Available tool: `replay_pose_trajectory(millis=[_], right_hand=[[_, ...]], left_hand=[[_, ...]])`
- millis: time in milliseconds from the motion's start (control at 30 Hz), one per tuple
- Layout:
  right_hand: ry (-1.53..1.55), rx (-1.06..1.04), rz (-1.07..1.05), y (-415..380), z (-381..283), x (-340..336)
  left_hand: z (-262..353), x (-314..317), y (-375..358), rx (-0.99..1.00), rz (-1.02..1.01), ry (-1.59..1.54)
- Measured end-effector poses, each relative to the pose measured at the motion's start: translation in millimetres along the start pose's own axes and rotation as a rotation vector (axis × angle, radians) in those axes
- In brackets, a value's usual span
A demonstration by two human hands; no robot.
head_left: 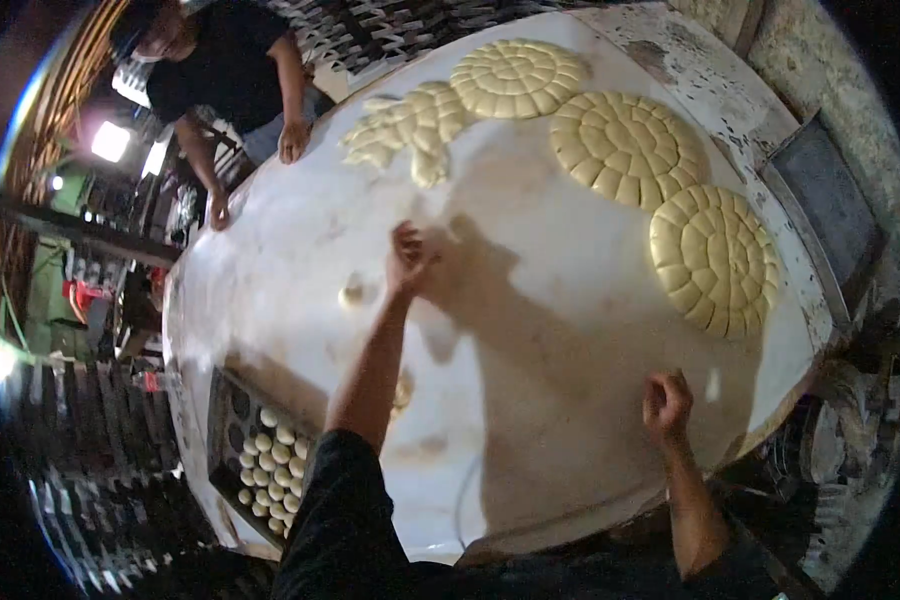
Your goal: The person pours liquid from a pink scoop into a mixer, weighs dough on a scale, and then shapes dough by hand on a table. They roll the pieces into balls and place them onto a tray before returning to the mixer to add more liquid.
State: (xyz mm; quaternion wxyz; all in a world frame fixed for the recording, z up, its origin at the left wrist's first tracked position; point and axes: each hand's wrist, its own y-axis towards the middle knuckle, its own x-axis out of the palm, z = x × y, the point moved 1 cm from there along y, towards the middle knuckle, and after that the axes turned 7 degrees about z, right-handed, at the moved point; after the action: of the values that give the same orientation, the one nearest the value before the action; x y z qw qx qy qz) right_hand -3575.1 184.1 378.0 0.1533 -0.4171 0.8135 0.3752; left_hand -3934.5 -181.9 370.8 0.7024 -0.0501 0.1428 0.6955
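Head view: a large white floured surface [530,330] is seen, on which three round scored dough discs [625,148] are laid along the far right edge, with a broken-up dough patch [410,125] just beside the farthest one, and a dark tray [232,440] of small dough balls [270,460] is set at the near left edge. A co-worker's hands [292,140] are rested on the far left rim. The left hand [410,258] is stretched to mid-surface, fingers curled down and touching it, nothing visibly held, with a small dough lump [351,293] lying just beside it; the right hand [667,400] is loosely fisted near the near right edge, and whether anything is held cannot be told.
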Motion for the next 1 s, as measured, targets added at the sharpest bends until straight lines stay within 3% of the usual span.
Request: replay_pose_trajectory(millis=[67,100,133,167,200,267,300,367,400,433,467,500,533,567,600,633,667,700,767,833,867,933,967,1000], right_hand=[[0.034,-0.011,0.065,9,-7,-7],[0.04,0.018,0.073,10,-7,-6],[0.039,0.073,0.048,11,-7,-2],[0.034,0.122,0.024,14,-3,1],[0.031,0.144,0.033,18,0,3],[0.039,0.087,0.029,28,3,4],[0.048,0.101,0.022,32,4,6],[0.028,0.099,0.057,46,4,11],[0.038,0.093,0.054,51,3,12],[0.052,0.116,0.044,53,1,12],[0.063,0.136,0.035,55,-1,14],[0.07,0.126,0.028,54,-1,18],[0.042,0.115,0.001,53,-1,24],[0.013,0.106,-0.029,52,-3,26],[0.016,0.095,-0.036,56,-17,28],[0.24,0.191,-0.145,62,-39,32],[0.464,0.291,-0.257,64,-59,38],[0.464,0.287,-0.26,60,-74,47],[0.672,0.652,-0.199,42,-92,58],[0.598,0.663,-0.216,31,-78,46],[0.526,0.687,-0.215,23,-67,38],[0.297,0.356,-0.229,5,-47,12],[0.296,0.353,-0.223,5,-43,8],[0.267,0.283,-0.219,7,-40,4]], left_hand=[[-57,12,93,0.238,0.114,-0.171],[-81,5,147,0.009,0.064,-0.296],[-63,22,166,0.272,0.133,0.01],[-49,37,179,0.222,0.054,0.05],[-94,21,228,0.672,-0.247,0.565],[-66,49,222,0.168,0.028,0.213],[-55,54,208,0.16,0.023,0.228],[-24,57,170,0.235,0.01,0.611],[-4,62,144,0.036,0.056,0.899],[-15,65,120,-0.137,0.194,0.634],[-158,6,158,-0.481,-0.26,-0.093],[-169,29,89,-0.399,0.019,0.164],[-53,60,11,-0.62,-0.136,0.267],[-88,65,-52,-0.417,-0.399,0.147],[-27,80,-113,-0.418,-0.387,0.141],[41,102,-158,-0.333,-0.982,0.544],[115,111,-169,-0.45,-0.947,0.343],[139,115,-165,-0.449,-0.942,0.341],[159,123,-147,-0.729,-1.087,-0.03],[111,124,-79,0.312,-0.904,0.099],[117,123,-42,0.088,-0.565,0.363],[76,110,66,0.254,-0.14,0.455],[71,97,111,0.247,-0.086,0.598],[61,86,148,0.392,-0.012,0.688]])
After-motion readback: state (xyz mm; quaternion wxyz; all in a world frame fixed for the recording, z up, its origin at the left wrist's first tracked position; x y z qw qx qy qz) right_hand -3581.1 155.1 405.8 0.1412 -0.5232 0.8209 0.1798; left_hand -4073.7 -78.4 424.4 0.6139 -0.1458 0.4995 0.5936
